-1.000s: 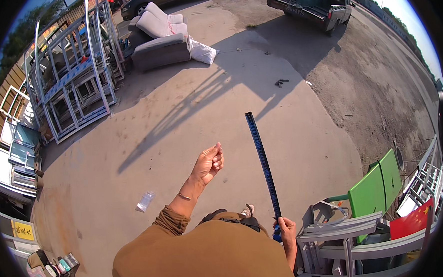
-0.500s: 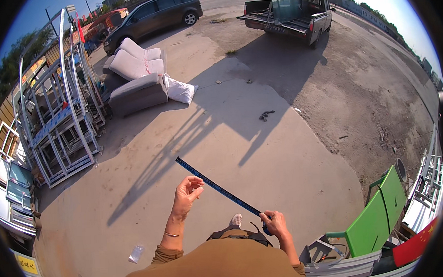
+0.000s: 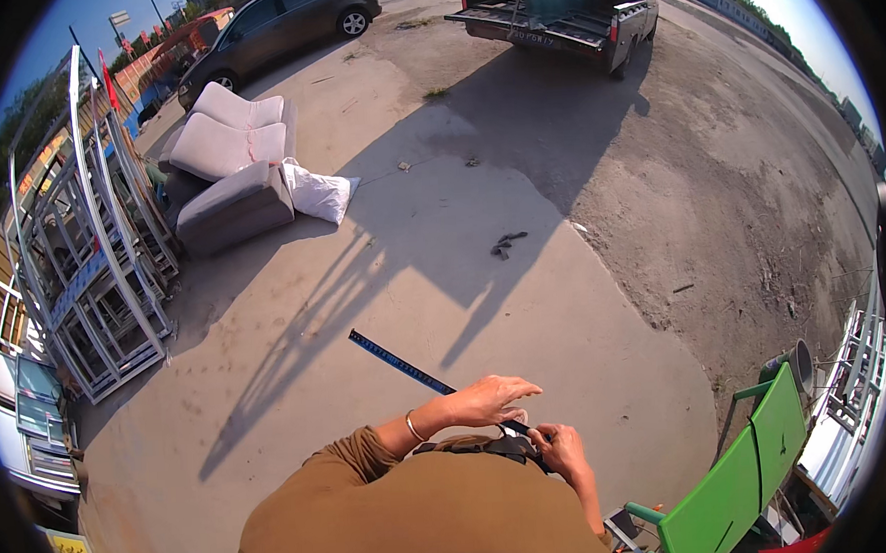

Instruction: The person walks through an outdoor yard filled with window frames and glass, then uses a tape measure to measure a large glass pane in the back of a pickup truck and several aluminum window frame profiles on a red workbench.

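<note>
A dark blue tape measure blade [image 3: 397, 360] sticks out in front of my body, slanting away to the far left, its free end above the concrete ground. My right hand [image 3: 564, 448] is closed around the near end of the tape measure, whose case is mostly hidden by the fingers. Across the blade, just left of my right hand, lies my left hand [image 3: 485, 399]. Its fingers stretch to the right and its thumb is lower, near the blade; whether it touches the blade I cannot tell. A bracelet [image 3: 413, 425] circles the left wrist.
White metal frames [image 3: 111, 254] lean at the left, near a grey sofa [image 3: 234, 207] with a white sack [image 3: 318, 191]. Behind stand a dark car [image 3: 280, 30] and a pickup truck [image 3: 550, 26]. A green panel [image 3: 739, 471] tilts at the near right.
My left hand has moved right along the blade, close to my right hand, and its fingers have straightened. The view has shifted, and the right hand still holds the tape measure.
</note>
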`<state>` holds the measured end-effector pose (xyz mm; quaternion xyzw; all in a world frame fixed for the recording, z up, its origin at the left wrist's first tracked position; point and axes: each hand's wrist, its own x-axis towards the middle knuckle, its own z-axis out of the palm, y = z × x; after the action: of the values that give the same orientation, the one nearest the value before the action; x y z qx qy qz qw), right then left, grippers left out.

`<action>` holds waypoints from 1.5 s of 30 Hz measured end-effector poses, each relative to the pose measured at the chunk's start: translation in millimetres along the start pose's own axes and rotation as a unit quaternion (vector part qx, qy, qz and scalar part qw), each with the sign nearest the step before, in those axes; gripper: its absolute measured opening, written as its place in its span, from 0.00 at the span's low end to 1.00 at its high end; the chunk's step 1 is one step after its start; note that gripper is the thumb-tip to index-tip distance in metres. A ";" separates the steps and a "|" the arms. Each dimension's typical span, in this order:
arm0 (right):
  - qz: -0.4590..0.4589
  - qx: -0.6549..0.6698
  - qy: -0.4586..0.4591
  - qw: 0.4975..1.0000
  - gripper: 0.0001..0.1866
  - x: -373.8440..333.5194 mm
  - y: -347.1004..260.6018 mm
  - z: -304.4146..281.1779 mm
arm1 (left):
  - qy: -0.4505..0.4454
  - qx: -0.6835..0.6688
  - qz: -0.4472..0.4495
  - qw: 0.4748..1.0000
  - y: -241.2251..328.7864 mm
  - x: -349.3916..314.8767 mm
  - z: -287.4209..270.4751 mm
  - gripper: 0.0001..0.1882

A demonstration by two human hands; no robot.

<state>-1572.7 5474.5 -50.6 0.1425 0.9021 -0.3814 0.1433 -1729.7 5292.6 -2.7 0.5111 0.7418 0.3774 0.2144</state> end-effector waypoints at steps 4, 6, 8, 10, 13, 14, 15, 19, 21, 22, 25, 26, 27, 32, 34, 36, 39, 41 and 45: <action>-0.078 -0.022 -0.065 0.995 0.15 106.0 2.6 -63.0 | -0.042 0.021 -0.150 0.988 -43.5 45.0 -24.6 0.19; -0.149 -0.061 -0.082 0.983 0.16 154.9 -1.5 -92.7 | -0.026 0.019 -0.194 0.980 -63.0 61.8 -39.2 0.18; -0.216 -0.117 -0.076 0.966 0.15 205.4 -7.2 -118.3 | 0.009 -0.001 -0.236 0.972 -83.1 78.8 -53.3 0.15; -0.258 -0.119 -0.077 0.956 0.16 252.6 -11.5 -138.9 | 0.016 -0.009 -0.279 0.960 -107.3 99.7 -67.7 0.14; -0.249 -0.126 -0.101 0.955 0.15 321.8 -12.8 -160.0 | 0.026 -0.036 -0.325 0.945 -151.7 140.5 -89.1 0.12; -0.229 -0.113 -0.111 0.961 0.15 344.0 -10.8 -166.4 | -0.011 -0.039 -0.326 0.944 -168.2 157.3 -98.6 0.12; -0.213 -0.103 -0.114 0.965 0.15 363.4 -10.0 -172.7 | -0.050 -0.051 -0.333 0.940 -181.8 175.7 -110.3 0.11; -0.177 -0.090 -0.073 0.977 0.15 435.2 2.9 -219.2 | -0.105 0.029 -0.206 0.972 -233.2 279.0 -170.1 0.11; -0.141 -0.071 -0.045 0.986 0.14 460.0 13.6 -248.3 | -0.124 0.056 -0.141 0.981 -252.4 332.5 -199.2 0.08; -0.134 -0.053 -0.026 0.989 0.13 472.2 17.7 -260.7 | -0.131 0.059 -0.116 0.983 -259.8 360.8 -209.8 0.07; -0.084 -0.017 -0.002 0.996 0.12 512.4 35.2 -296.0 | -0.170 0.091 -0.061 0.979 -287.2 442.4 -234.9 0.07; -0.066 -0.023 0.012 0.998 0.12 531.9 41.3 -308.3 | -0.176 0.079 -0.049 0.980 -297.6 469.6 -240.0 0.06; -0.042 -0.024 -0.008 0.999 0.12 550.3 48.4 -321.3 | -0.183 0.065 -0.038 0.980 -309.6 494.0 -244.9 0.06; -0.073 -0.038 -0.050 0.995 0.13 658.5 72.5 -392.3 | -0.160 0.041 -0.101 0.981 -365.8 581.8 -274.9 0.06; -0.121 -0.072 -0.084 0.986 0.13 713.0 79.8 -429.7 | -0.142 0.014 -0.171 0.975 -388.2 601.8 -299.0 0.05; -0.154 -0.102 -0.094 0.978 0.13 766.9 83.8 -461.8 | -0.076 0.017 -0.180 0.981 -412.5 611.7 -328.6 0.05; -0.225 -0.139 -0.100 0.959 0.12 851.0 85.7 -508.3 | -0.026 0.038 -0.259 0.965 -450.9 619.0 -366.6 0.04; -0.283 -0.165 -0.086 0.941 0.11 905.3 84.8 -538.9 | 0.003 0.048 -0.300 0.953 -475.3 621.4 -386.9 0.06; -0.363 -0.235 -0.033 0.901 0.10 1013.2 71.1 -587.2 | 0.055 0.033 -0.349 0.935 -535.0 653.9 -428.6 0.08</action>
<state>-2565.0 6099.7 -76.5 -0.2454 0.9494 -0.1884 0.0543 -2602.6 5645.2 -108.2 0.2049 0.8962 0.2817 0.2746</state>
